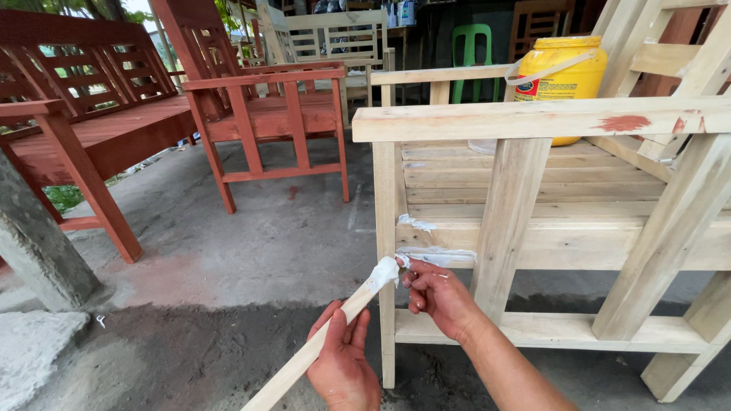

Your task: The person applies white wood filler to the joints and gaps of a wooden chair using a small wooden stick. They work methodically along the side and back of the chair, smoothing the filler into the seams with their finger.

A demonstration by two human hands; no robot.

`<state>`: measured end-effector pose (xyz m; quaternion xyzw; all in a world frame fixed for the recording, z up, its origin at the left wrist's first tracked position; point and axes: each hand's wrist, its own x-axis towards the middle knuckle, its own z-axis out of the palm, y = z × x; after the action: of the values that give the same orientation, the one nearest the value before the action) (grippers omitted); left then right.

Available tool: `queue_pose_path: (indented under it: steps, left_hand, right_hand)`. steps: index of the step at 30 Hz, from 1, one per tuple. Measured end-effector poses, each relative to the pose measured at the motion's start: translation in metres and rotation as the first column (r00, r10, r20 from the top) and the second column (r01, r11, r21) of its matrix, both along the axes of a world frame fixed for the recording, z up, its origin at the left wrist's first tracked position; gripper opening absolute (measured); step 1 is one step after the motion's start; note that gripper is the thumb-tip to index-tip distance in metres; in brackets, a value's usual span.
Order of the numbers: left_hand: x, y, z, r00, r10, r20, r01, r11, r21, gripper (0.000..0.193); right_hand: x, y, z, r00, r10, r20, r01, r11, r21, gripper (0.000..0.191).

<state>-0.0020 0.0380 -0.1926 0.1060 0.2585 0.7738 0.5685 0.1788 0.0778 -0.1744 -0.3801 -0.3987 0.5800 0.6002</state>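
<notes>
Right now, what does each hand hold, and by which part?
The left hand grips a wooden stick at mid-length. The right hand holds nothing; its fingers press white filler onto the chair.

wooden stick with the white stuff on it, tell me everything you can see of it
The long pale wooden stick is a flat, unpainted slat, tilted up from the lower edge of the picture toward the bare wooden chair. The left hand grips its middle. Its upper tip carries a lump of white putty, held against the chair's front leg, where the right hand has its fingertips by the smeared putty. Its lower end runs out of view.

Bare forearms, white putty smears on left grip [344, 358] fingers.
</notes>
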Motion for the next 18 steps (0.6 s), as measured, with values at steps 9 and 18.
queue_pose_path:
  steps: [9, 18]
  left_hand:
    - [-0.001, 0.004, -0.004, 1.000, 0.020, -0.005, -0.020, 0.999, 0.032, 0.032]
    - [0.001, 0.002, 0.003, 0.999, 0.022, -0.040, -0.024, 0.999, -0.048, 0.032]
  right_hand:
    - [0.008, 0.011, -0.019, 0.962, -0.210, 0.174, 0.190, 0.974, 0.128, 0.046]
    - [-0.022, -0.015, -0.012, -0.296, -0.526, 0.797, 0.010, 0.833, 0.554, 0.072]
